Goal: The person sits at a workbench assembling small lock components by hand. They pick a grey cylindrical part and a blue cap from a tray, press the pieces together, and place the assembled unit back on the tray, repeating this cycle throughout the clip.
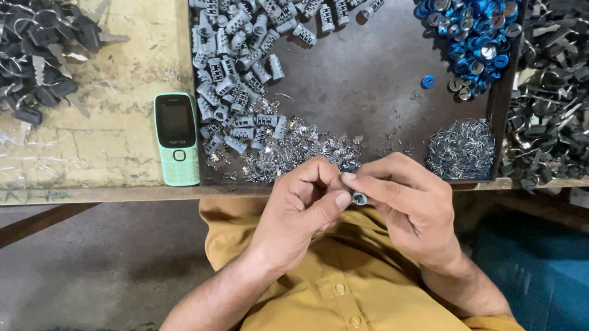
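Both hands (359, 195) seemingly pinch cylinder (359, 198).

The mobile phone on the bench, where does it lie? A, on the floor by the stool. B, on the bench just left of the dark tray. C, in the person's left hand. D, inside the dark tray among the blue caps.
B: the green mobile phone lies flat on the worn bench top, just outside the left wall of the dark tray.

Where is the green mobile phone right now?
In the head view, the green mobile phone lies face up on the worn workbench, just left of the dark tray of grey metal cylinders, up and left of the left hand.
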`<state>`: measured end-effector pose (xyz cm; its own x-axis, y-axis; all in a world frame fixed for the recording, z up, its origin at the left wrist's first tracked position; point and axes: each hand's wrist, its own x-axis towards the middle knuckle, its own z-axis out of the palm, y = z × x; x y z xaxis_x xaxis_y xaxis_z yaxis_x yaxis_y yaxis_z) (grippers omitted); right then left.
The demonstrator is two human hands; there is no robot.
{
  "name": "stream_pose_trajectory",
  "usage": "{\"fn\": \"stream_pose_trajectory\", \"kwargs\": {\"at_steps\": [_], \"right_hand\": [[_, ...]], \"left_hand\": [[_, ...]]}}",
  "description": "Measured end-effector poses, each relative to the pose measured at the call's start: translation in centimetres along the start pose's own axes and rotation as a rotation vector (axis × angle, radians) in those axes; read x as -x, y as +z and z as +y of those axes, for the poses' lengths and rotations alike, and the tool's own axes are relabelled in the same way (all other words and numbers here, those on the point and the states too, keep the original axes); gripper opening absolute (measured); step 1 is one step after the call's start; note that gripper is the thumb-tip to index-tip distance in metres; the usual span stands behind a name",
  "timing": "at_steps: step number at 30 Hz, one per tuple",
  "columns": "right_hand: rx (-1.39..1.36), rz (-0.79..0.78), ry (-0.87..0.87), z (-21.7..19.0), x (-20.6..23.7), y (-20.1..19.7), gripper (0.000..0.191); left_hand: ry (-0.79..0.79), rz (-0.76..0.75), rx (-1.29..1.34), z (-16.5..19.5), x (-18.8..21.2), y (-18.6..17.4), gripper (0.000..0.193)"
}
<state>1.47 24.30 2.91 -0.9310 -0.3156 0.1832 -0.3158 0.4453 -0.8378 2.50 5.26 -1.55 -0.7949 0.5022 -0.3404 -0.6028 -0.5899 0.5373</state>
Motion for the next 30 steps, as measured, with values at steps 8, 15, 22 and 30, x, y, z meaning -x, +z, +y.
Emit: {"fn": "stream_pose_trajectory", "kwargs": {"at_steps": [8, 15, 22, 30], "right_hand": [[0.146, -0.011, -0.116, -0.6, -0.3, -0.4, 0.042], [0.140, -0.036, -0.099, -0.7, -0.2, -0.3, 0.039], [0.065, -0.012, 0.032, -0.2, 0.0, -0.1, 0.037], [0.103, 0.064, 0.037, -0.3, 0.0, 0.3, 0.039]], "left_hand": [[0.131, 0.013, -0.292, -0.4, 0.1, -0.1, 0.018], [0.344, 0.117, -0.504, -1.1, 0.0, 0.1, 0.021], [-0.024, 0.038, -0.063, 0.5, 0.1, -0.7, 0.015], [0.025, 0.078, -0.146, 0.6, -0.1, -0.4, 0.012]]}}
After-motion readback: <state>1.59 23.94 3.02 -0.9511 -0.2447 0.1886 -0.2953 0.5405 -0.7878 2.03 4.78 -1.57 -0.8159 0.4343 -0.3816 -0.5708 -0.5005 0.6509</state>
